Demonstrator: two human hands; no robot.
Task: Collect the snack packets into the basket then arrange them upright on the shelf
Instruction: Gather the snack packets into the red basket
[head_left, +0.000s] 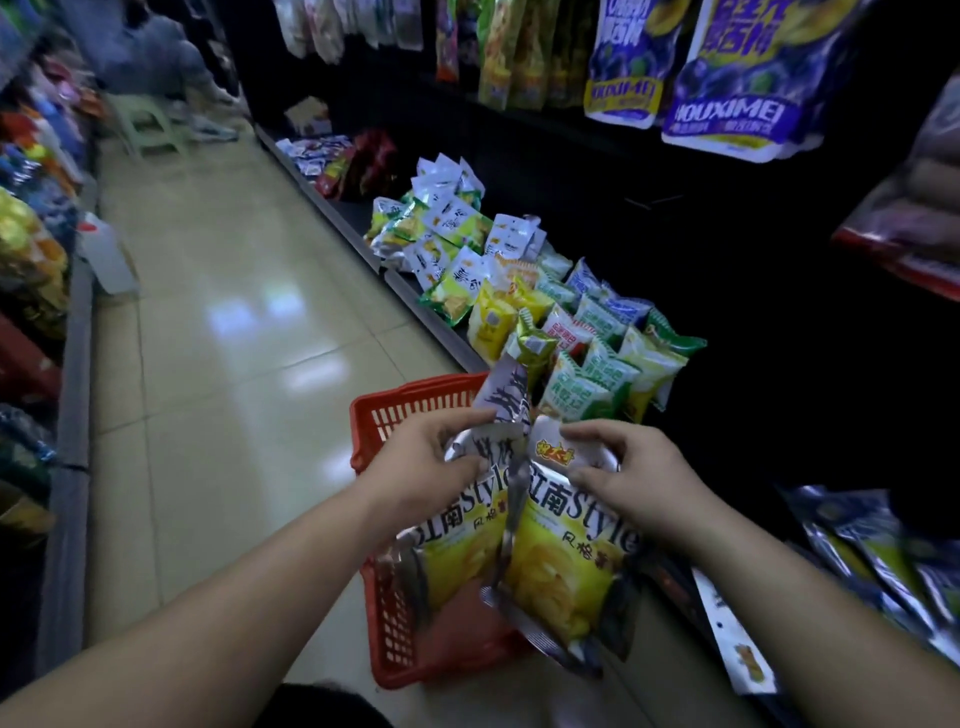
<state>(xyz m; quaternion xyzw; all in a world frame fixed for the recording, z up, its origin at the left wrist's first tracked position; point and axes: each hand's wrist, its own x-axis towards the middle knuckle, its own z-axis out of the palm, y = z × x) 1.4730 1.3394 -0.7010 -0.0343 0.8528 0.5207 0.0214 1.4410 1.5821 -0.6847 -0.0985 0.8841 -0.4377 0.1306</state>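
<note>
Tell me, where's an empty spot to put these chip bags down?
The tiled floor left of the red basket is bare. The bottom shelf is crowded with small snack packets. Both the left hand and right hand hold yellow chip bags over the basket.

1. The left hand (431, 457) grips the top of a silver-and-yellow snack packet (457, 525).
2. The right hand (623, 467) pinches the top of a matching second packet (566, 561) just beside the first.
3. Both packets hang above a red basket (410, 410) standing on the tiled floor (218, 312).
4. Mixed snack packets (524, 291) lie heaped on the low shelf (410, 301) beyond the basket.
5. Large purple bags (748, 73) hang higher up.
</note>
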